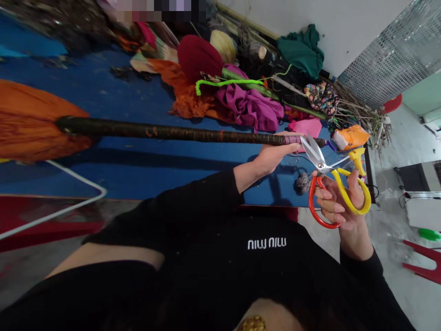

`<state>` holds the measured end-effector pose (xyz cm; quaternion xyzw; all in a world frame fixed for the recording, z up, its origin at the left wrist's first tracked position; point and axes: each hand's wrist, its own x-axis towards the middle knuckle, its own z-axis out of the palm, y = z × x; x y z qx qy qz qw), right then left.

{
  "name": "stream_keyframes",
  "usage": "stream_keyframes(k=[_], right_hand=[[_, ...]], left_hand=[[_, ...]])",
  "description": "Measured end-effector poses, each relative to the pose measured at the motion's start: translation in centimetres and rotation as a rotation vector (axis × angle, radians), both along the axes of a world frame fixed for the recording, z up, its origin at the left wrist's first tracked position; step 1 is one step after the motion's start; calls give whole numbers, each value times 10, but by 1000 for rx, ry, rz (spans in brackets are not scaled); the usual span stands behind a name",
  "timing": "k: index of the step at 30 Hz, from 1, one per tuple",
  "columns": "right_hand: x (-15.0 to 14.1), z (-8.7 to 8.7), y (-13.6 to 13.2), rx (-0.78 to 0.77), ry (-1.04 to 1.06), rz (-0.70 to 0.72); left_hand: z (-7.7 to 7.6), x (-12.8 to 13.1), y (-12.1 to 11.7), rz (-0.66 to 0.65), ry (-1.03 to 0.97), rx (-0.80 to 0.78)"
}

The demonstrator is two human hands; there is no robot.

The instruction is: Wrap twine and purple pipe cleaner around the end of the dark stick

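Note:
A long dark wooden stick [172, 132] runs across the view, with a gathered orange cloth [37, 122] around its left end. Near its right end, my left hand [270, 158] is closed around the stick, its fingers mostly behind it. A pinkish-purple wrapping [292, 139] circles the stick beside that hand. My right hand [341, 202] grips scissors [321, 166] by their red and yellow handles. The blades are spread and point at the wrapped part; I cannot tell whether they touch it. A yellow tool [358, 160], partly hidden, shows just behind the scissors.
Along the far side of the blue table [138, 172] lie a purple cloth [257, 105], a dark red bundle [200, 59], a bright green fuzzy strip [227, 82] and dry twigs [358, 103]. A grey yarn clump [303, 183] sits by the near edge. Red stools stand on the floor.

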<state>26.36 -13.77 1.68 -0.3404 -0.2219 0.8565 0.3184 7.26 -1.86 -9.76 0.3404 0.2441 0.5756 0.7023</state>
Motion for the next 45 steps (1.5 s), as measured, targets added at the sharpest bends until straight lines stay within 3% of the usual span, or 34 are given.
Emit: stream_keyframes(k=[8,20,24,29,33,35,37,40,42,45], right_hand=[[-9,0,0,14,28,-26],[-18,-4,-3,26,-137,-106],[-21,-11,-5,37,-131,-63],[-20,-21,-10,231,-153,-36],[-8,-22,0,532,-445,-325],[5,-25,14,611,-726,-513],[22,-33,32,636,-1124,-613],[46,-51,61,568,-1716,-494],[57,-64,79,483,-1890,-349],[64,-79,98,425,-1960,-192]], left_hand=[[-5,1,0,22,44,0],[-4,4,0,59,52,-24],[-1,2,0,44,49,-7],[1,0,0,24,58,9],[-4,2,0,28,50,-16],[-6,3,1,31,50,-1],[-7,3,1,22,38,4],[-6,3,2,-4,17,-20],[-6,3,2,-14,24,-17],[-5,3,2,-18,27,-14]])
